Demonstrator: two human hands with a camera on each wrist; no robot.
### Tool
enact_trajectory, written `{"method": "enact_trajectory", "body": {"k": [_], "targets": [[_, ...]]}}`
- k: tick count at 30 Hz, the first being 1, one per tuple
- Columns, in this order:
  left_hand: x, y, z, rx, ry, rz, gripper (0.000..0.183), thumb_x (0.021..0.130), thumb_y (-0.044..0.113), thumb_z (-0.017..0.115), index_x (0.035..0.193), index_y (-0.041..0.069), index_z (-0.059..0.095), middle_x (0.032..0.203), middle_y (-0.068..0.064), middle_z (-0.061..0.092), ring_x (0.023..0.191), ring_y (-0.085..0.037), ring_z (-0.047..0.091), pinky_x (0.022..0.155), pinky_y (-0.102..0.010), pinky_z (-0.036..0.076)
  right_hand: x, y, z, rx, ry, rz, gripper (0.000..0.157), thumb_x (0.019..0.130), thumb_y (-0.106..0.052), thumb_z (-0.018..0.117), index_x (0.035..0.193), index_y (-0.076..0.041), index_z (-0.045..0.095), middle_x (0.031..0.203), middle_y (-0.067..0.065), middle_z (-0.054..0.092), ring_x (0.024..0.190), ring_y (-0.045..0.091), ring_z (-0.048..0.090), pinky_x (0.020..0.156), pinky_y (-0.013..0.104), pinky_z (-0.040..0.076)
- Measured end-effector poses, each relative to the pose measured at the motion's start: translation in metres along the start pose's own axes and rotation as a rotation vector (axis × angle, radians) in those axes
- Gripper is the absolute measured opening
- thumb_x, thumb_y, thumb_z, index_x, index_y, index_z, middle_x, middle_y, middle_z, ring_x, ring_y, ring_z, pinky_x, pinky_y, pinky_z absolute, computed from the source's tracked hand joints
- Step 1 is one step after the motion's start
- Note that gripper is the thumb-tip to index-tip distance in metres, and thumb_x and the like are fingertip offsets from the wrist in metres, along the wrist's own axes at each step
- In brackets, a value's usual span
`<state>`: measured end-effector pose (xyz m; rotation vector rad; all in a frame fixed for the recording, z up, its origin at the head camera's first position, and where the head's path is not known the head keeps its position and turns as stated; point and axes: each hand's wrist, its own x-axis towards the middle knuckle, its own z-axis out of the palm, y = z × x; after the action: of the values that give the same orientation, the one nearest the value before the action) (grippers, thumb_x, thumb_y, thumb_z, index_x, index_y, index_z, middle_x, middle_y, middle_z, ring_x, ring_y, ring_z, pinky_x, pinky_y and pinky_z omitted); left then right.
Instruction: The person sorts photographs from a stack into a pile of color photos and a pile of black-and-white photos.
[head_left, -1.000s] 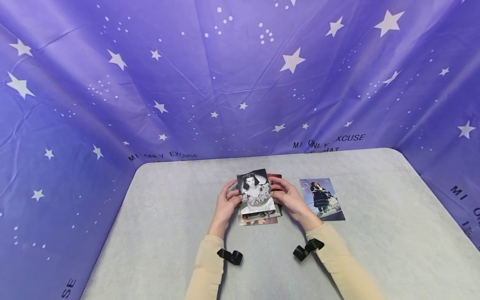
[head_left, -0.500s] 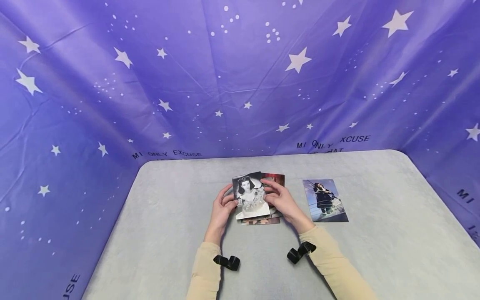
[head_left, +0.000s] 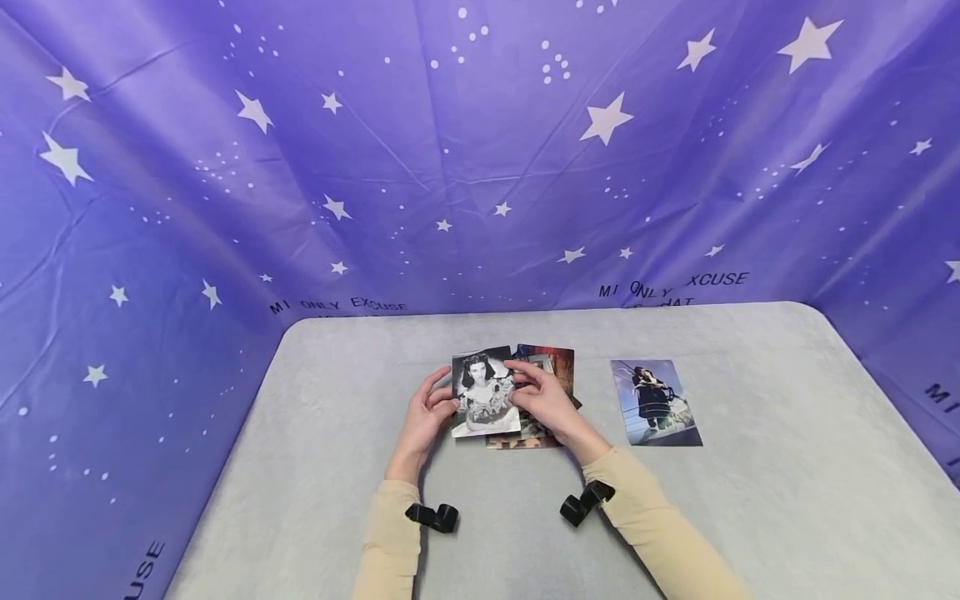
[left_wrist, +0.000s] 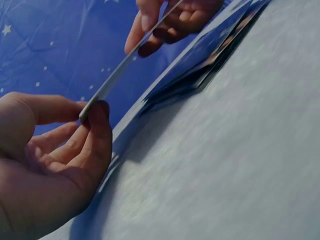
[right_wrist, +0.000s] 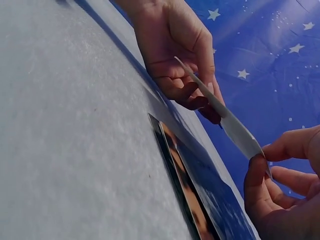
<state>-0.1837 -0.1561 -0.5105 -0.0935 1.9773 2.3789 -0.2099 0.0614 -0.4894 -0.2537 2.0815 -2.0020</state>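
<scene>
A black-and-white photo [head_left: 486, 408] of a dark-haired person in a ruffled dress is held up above the table. My left hand [head_left: 429, 421] pinches its left edge between thumb and fingers. On the opposite edge, my right hand [head_left: 551, 408] pinches the same photo, its fingertips overlapping the front. Seen edge-on in the left wrist view, the photo [left_wrist: 125, 62] is a thin, raised strip. Beneath it lies a loose stack of colour photos [head_left: 562, 362], partly hidden by the held photo and my right hand. The stack [right_wrist: 187, 192] rests on the tabletop in the right wrist view.
A colour photo [head_left: 656, 404] of two people at a ship's rail lies alone on the grey table [head_left: 765, 467], right of the stack. Behind the table hangs a purple curtain [head_left: 480, 167] with white stars. Black straps [head_left: 435, 517] circle both wrists over beige sleeves.
Both hands have carried the black-and-white photo leftward off the stack, uncovering more of the colour photos on its right. The head view has shifted slightly. The lone photo stays in place.
</scene>
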Motion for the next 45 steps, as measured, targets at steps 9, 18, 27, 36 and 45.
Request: {"method": "enact_trajectory", "body": {"k": [9, 18, 27, 36, 45], "targets": [[0.002, 0.004, -0.021, 0.047, -0.092, -0.028, 0.065, 0.083, -0.016, 0.056, 0.144, -0.003, 0.038, 0.093, -0.007, 0.061, 0.076, -0.007, 0.062, 0.069, -0.021, 0.049, 0.005, 0.0, 0.015, -0.095, -0.006, -0.052, 0.054, 0.082, 0.011, 0.059, 0.135, 0.007, 0.049, 0.116, 0.026, 0.053, 0.088, 0.024, 0.063, 0.071, 0.022, 0.05], [0.003, 0.017, -0.046, 0.141, -0.089, -0.028, 0.064, 0.084, -0.017, 0.055, 0.144, -0.007, 0.036, 0.099, -0.016, 0.062, 0.078, -0.006, 0.063, 0.072, -0.02, 0.05, 0.012, -0.001, 0.041, -0.223, -0.004, -0.107, 0.055, 0.081, 0.008, 0.063, 0.134, 0.007, 0.051, 0.113, 0.024, 0.057, 0.075, 0.017, 0.062, 0.062, 0.022, 0.048], [0.003, 0.028, -0.073, 0.336, -0.066, -0.001, 0.053, 0.085, -0.012, 0.059, 0.136, -0.011, 0.045, 0.105, -0.026, 0.06, 0.077, -0.006, 0.062, 0.072, -0.019, 0.05, 0.02, 0.0, 0.062, -0.33, -0.068, -0.139, 0.059, 0.081, 0.003, 0.067, 0.136, 0.008, 0.047, 0.109, 0.019, 0.058, 0.062, 0.005, 0.051, 0.059, 0.021, 0.044], [0.002, 0.032, -0.097, 0.465, -0.106, -0.027, 0.055, 0.085, -0.007, 0.064, 0.136, -0.012, 0.044, 0.106, -0.025, 0.059, 0.082, -0.01, 0.062, 0.072, -0.02, 0.05, 0.027, 0.005, 0.079, -0.482, -0.106, -0.152, 0.062, 0.081, -0.01, 0.073, 0.136, 0.005, 0.05, 0.098, 0.011, 0.06, 0.07, 0.01, 0.052, 0.07, 0.029, 0.047], [0.002, 0.034, -0.107, 0.675, -0.089, 0.024, 0.051, 0.082, -0.006, 0.066, 0.13, -0.014, 0.05, 0.093, -0.017, 0.061, 0.07, -0.009, 0.053, 0.061, -0.019, 0.044, 0.03, 0.006, 0.093, -0.716, -0.096, -0.236, 0.067, 0.079, -0.027, 0.076, 0.135, 0.003, 0.052, 0.115, 0.018, 0.062, 0.108, 0.032, 0.055, 0.101, 0.048, 0.035]]}}
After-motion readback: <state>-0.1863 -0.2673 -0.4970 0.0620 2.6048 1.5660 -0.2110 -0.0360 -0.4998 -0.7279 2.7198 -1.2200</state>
